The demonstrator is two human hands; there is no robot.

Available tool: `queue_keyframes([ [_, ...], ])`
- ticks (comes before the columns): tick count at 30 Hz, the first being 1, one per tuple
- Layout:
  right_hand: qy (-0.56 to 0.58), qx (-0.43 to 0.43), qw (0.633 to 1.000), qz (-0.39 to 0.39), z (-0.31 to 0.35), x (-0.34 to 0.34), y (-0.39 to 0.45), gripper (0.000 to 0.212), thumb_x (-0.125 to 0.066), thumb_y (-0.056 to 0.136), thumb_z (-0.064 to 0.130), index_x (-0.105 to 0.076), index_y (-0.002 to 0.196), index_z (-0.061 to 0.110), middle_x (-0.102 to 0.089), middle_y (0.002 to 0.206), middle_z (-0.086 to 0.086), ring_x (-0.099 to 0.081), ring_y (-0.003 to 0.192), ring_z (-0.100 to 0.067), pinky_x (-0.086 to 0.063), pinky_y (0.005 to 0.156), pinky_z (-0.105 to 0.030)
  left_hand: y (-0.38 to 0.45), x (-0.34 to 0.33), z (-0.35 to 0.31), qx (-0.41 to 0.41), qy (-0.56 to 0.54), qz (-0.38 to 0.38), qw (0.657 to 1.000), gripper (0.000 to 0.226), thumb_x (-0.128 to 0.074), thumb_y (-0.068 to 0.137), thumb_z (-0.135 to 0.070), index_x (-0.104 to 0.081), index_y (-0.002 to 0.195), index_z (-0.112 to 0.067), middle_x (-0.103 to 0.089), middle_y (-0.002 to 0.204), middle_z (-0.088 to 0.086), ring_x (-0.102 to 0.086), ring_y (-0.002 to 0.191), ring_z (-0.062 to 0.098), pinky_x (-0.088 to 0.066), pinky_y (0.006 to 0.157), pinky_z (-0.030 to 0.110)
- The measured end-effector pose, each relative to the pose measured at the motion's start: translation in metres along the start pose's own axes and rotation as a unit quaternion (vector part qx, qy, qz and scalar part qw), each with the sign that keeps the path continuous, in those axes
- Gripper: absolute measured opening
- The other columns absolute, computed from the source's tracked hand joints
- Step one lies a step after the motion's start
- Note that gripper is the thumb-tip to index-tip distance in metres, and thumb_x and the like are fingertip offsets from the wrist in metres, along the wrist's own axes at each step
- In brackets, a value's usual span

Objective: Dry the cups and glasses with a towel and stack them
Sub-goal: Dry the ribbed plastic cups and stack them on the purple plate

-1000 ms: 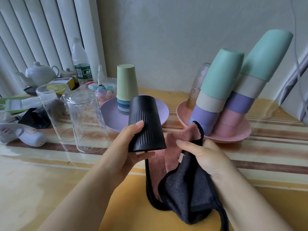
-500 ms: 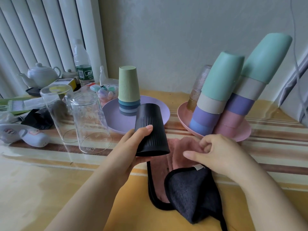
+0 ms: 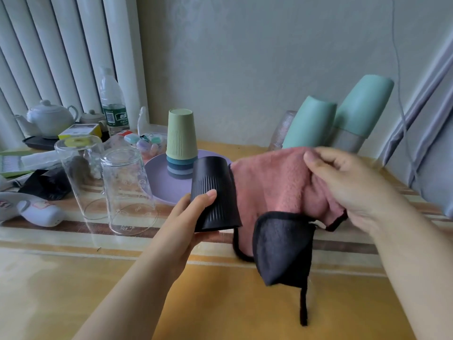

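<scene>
The right hand (image 3: 353, 190) now lifts the towel (image 3: 277, 192) off the table — toward one o'clock, apparently beside the black cup (image 3: 214, 195).

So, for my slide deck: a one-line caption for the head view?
Left hand holds a black ribbed cup upside down while right hand lifts a pink-and-black towel.

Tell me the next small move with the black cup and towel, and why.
Probably bring the pink, black-edged towel onto the ribbed black plastic cup. The left hand holds the cup mouth-down, the right hand holds the towel lifted beside it, not yet wrapping it.
</scene>
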State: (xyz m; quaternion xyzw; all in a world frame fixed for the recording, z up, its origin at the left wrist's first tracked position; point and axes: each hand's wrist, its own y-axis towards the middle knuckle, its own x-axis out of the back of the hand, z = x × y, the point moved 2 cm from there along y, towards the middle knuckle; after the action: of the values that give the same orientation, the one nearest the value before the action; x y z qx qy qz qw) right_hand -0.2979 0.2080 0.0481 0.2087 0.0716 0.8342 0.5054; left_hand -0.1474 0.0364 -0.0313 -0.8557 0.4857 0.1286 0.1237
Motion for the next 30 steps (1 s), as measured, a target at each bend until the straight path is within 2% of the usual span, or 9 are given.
queue_keyframes([
  [2,-0.055,0.076,0.995,-0.016,0.018,0.004,0.002,0.024,-0.052,0.095,0.023,-0.067,0.077,0.028,-0.066,0.066,0.02,-0.054,0.062,0.007,-0.044,0.056,-0.013,0.0,0.001,0.001,-0.004,0.009,0.0,1.0,0.053,-0.065,0.064,-0.043,-0.063,0.11,-0.017,-0.074,0.103,0.005,-0.071,0.091,0.016,-0.056,0.07,0.032],
  [6,-0.133,0.078,0.985,0.081,0.01,-0.018,-0.013,0.017,-0.056,0.092,0.028,-0.067,0.079,0.031,-0.067,0.075,0.022,-0.055,0.069,0.007,-0.044,0.066,-0.016,0.001,0.003,0.002,-0.013,0.021,0.002,1.0,0.055,-0.066,0.064,-0.042,-0.064,0.112,-0.016,-0.074,0.102,0.004,-0.071,0.093,0.017,-0.056,0.079,0.036],
  [10,0.05,-0.013,0.992,0.117,-0.027,-0.062,-0.049,0.014,-0.057,0.094,0.015,-0.07,0.089,0.015,-0.066,0.064,0.017,-0.057,0.055,0.007,-0.041,0.051,-0.005,0.005,0.004,0.008,-0.002,0.026,-0.003,1.0,0.051,-0.073,0.066,-0.031,-0.063,0.113,-0.014,-0.073,0.103,0.009,-0.071,0.094,0.022,-0.053,0.093,0.045],
  [13,0.136,-0.021,0.984,0.112,-0.045,-0.081,-0.064,0.019,-0.061,0.083,0.032,-0.068,0.101,0.031,-0.071,0.081,0.018,-0.062,0.071,0.006,-0.045,0.067,-0.01,0.009,0.004,0.014,-0.009,0.023,-0.004,1.0,0.058,-0.069,0.063,-0.041,-0.061,0.115,-0.017,-0.071,0.11,0.012,-0.068,0.103,0.028,-0.049,0.097,0.053],
  [16,0.115,0.047,0.989,0.086,-0.045,-0.093,-0.07,0.031,-0.056,0.081,0.043,-0.056,0.113,0.042,-0.063,0.105,0.031,-0.058,0.095,0.014,-0.041,0.08,-0.004,0.007,0.0,0.016,-0.047,0.085,0.013,0.995,0.058,-0.071,0.064,-0.054,-0.06,0.116,-0.03,-0.07,0.112,0.003,-0.067,0.106,0.02,-0.05,0.098,0.045],
  [18,0.088,0.088,0.989,0.083,-0.046,-0.097,-0.073,0.04,-0.047,0.09,0.033,-0.041,0.13,0.034,-0.036,0.13,0.042,-0.037,0.12,0.023,-0.027,0.092,0.004,0.007,-0.002,0.017,-0.064,0.127,0.028,0.989,0.051,-0.07,0.07,-0.055,-0.06,0.115,-0.033,-0.07,0.112,-0.002,-0.067,0.105,0.014,-0.052,0.095,0.037],
  [21,0.064,0.092,0.99,0.088,-0.05,-0.093,-0.073,0.042,-0.035,0.095,0.034,-0.033,0.137,0.031,-0.017,0.135,0.049,-0.022,0.127,0.026,-0.018,0.097,0.006,0.004,-0.008,0.019,-0.079,0.175,0.05,0.98,0.037,-0.069,0.077,-0.052,-0.059,0.111,-0.042,-0.071,0.107,-0.013,-0.066,0.1,0.003,-0.051,0.085,0.022],
  [26,0.091,0.074,0.99,0.085,-0.055,-0.076,-0.069,0.043,-0.033,0.094,0.039,-0.037,0.137,0.037,-0.034,0.137,0.041,-0.026,0.13,0.019,-0.021,0.104,-0.002,-0.001,-0.019,0.021,-0.093,0.183,0.098,0.974,0.036,-0.071,0.08,-0.048,-0.055,0.112,-0.05,-0.068,0.109,-0.021,-0.064,0.102,-0.003,-0.049,0.076,0.009],
  [30,0.181,0.002,0.976,0.116,-0.059,-0.066,-0.06,0.053,-0.036,0.092,0.052,-0.049,0.136,0.026,-0.051,0.14,0.008,-0.038,0.136,-0.009,-0.025,0.116,-0.042,-0.009,-0.026,0.022,-0.113,0.2,0.17,0.958,0.048,-0.065,0.066,-0.048,-0.053,0.109,-0.067,-0.056,0.129,-0.013,-0.055,0.117,0.0,-0.048,0.085,0.011],
])
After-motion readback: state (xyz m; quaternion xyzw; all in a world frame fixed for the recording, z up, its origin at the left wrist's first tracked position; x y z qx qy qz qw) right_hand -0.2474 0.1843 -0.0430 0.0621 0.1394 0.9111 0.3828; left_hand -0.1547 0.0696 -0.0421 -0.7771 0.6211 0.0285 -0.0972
